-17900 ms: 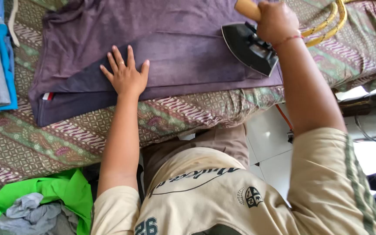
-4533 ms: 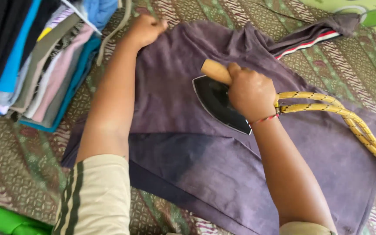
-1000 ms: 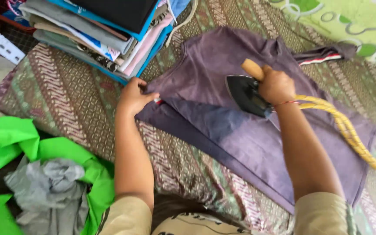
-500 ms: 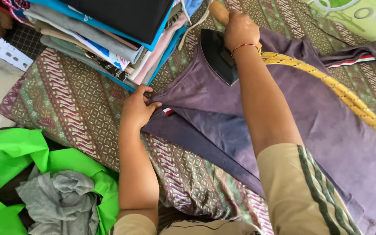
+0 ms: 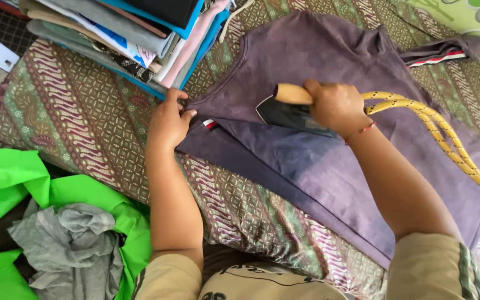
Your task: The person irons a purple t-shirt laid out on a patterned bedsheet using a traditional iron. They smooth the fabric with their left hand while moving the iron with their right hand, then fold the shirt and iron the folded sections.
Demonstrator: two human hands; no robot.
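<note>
You get bright, even daylight here; soft shadows sit just under your hands (image 5: 168, 119), no glare, and focus stays sharp throughout.
</note>
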